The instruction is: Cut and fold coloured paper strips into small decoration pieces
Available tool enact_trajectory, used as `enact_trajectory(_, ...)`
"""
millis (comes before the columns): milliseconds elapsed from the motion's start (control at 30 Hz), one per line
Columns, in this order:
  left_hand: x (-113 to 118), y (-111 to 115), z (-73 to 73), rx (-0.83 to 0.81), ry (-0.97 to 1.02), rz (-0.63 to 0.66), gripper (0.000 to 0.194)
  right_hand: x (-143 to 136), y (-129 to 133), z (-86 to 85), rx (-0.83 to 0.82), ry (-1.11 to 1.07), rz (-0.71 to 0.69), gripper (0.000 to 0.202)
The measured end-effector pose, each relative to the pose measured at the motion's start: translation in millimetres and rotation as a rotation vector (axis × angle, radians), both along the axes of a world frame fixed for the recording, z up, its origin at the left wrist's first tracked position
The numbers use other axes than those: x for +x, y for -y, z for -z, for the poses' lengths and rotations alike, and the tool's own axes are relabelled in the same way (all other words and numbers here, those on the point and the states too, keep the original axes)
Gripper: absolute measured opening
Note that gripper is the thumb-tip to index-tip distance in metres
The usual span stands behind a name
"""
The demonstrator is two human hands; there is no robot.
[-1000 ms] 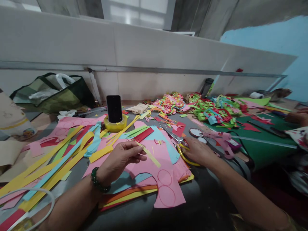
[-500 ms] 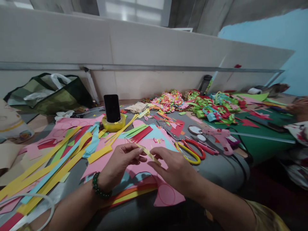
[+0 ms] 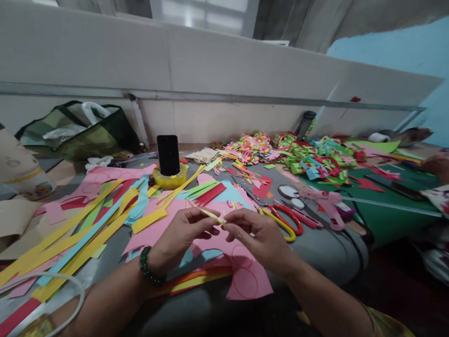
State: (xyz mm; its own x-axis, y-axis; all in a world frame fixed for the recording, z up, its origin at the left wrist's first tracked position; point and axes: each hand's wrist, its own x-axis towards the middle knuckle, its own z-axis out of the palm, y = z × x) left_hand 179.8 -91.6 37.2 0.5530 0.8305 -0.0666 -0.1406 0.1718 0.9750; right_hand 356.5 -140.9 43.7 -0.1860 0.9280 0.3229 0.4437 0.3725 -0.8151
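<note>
A small pale yellow paper strip (image 3: 211, 215) is stretched between my two hands above the pink paper sheet (image 3: 245, 276). My left hand (image 3: 184, 236), with a green bead bracelet at the wrist, pinches the strip's left part between thumb and forefinger. At its right end, the thumb and fingertips of my right hand (image 3: 261, 236) close on the paper. Just behind the strip lie thin red strips (image 3: 210, 194) and green strips (image 3: 198, 188). Scissors with red and yellow handles (image 3: 286, 220) rest to the right of my right hand.
Long yellow strips (image 3: 70, 238) spread over the left side. A phone (image 3: 168, 155) stands in a yellow tape roll (image 3: 170, 179). Paper flowers (image 3: 250, 149) are piled behind, a pink glue gun (image 3: 328, 203) lies right. At the far right edge shows another person's hand (image 3: 437, 166).
The strip has turned so that its narrow edge shows, and my right fingers have shifted on its end. The whole view has moved slightly, with the table's things now further right.
</note>
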Motion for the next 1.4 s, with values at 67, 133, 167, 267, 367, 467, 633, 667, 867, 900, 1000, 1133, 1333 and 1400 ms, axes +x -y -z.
enact_trajectory(67,-1,1,-0.3,0.025,0.004,0.018,0.017,1,-2,1.1,-0.075,-0.094,-0.014,0.018)
enact_trajectory(133,-1,1,-0.2,0.044,0.004,0.034,0.015,1,-3,3.6,-0.086,-0.129,0.012,0.019)
enact_trajectory(167,-1,1,0.2,0.042,0.005,0.039,0.015,1,-3,4.9,-0.090,-0.131,0.027,0.020)
enact_trajectory(267,-1,0,2.4,-0.006,0.015,0.048,0.014,0,-4,6.5,-0.111,-0.133,0.060,0.022)
enact_trajectory(367,0,-1,4.3,-0.087,0.029,0.057,0.015,1,-8,3.7,-0.163,-0.196,0.064,0.024)
enact_trajectory(467,-1,-4,4.2,-0.161,0.027,0.053,0.020,6,-12,-0.1,-0.224,-0.292,0.070,0.026)
enact_trajectory(633,-6,-12,0.4,-0.162,0.031,-0.078,0.025,16,-14,-3.7,-0.229,-0.364,0.112,0.030)
enact_trajectory(667,-7,-13,-0.5,-0.162,0.034,-0.112,0.027,17,-14,-4.2,-0.219,-0.357,0.121,0.030)
enact_trajectory(867,-4,-8,-1.2,-0.060,-0.132,0.016,0.032,6,-9,-2.5,-0.187,-0.188,0.071,0.030)
enact_trajectory(900,-3,-7,-0.5,-0.019,-0.171,0.060,0.029,4,-9,-1.3,-0.186,-0.153,0.050,0.030)
enact_trajectory(1000,-4,-5,2.2,0.031,-0.228,0.127,0.026,4,-13,1.8,-0.178,-0.155,0.030,0.033)
enact_trajectory(1133,-6,-7,6.1,-0.047,-0.200,0.143,0.025,15,-22,0.5,-0.181,-0.332,0.080,0.037)
enact_trajectory(1333,-7,-6,-0.1,-0.001,-0.183,0.315,0.025,24,-27,-8.8,-0.192,-0.330,0.068,0.040)
enact_trajectory(1400,-7,-3,-5.7,0.034,-0.145,0.445,0.034,20,-23,-9.9,-0.212,-0.261,0.018,0.037)
